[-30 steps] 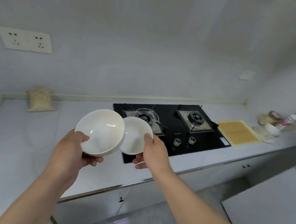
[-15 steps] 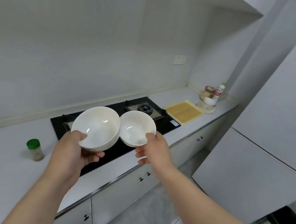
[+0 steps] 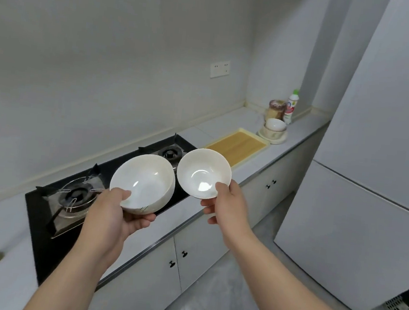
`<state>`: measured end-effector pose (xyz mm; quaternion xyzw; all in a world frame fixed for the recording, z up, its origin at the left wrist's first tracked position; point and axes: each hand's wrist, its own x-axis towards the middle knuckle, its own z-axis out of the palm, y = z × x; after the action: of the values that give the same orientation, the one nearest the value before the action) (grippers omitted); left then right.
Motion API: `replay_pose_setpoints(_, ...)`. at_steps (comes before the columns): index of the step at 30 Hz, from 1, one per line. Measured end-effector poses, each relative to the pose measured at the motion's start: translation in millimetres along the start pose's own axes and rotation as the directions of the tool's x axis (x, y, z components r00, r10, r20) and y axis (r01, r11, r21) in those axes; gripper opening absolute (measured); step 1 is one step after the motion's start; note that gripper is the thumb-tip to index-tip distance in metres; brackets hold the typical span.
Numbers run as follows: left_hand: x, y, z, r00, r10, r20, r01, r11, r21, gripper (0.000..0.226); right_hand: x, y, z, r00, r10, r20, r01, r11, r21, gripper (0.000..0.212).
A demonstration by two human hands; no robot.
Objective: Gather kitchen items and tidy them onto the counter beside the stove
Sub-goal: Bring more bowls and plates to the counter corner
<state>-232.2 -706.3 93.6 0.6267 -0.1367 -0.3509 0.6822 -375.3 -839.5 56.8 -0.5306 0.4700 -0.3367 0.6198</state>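
Your left hand (image 3: 114, 211) grips the larger white bowl (image 3: 142, 183), your right hand (image 3: 228, 205) pinches the smaller bowl (image 3: 204, 172), both above the stove (image 3: 48, 214). Neither set down; stacked dishes (image 3: 273, 130) already wait on the counter (image 3: 250, 120) beyond.

Head-worn wide-angle view, forward and down along the counter (image 3: 228, 129), hands close below.

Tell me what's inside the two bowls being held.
Both the left bowl and right bowl look empty, showing only glare. Thumbs cover a bit of each rim.
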Motion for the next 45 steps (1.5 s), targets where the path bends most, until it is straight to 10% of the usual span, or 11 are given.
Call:
replay_pose_setpoints(25, 196.0, -42.1, 419.7, 0.971, -0.224, 0.08, 0.221, 0.974, 0.04, 0.024, 297.8, -63.1, -288.8, 0.963, 0.069, -0.261, -0.041, 0.993, 0.113, 0.027)
replay_pose_setpoints(45, 526.2, -60.8, 627.9, 0.943, -0.132, 0.305, -0.09, 0.783, 0.615, 0.038, 567.9, -99.3, -318.4, 0.89, 0.178, -0.419, -0.126, 0.981, 0.15, 0.034)
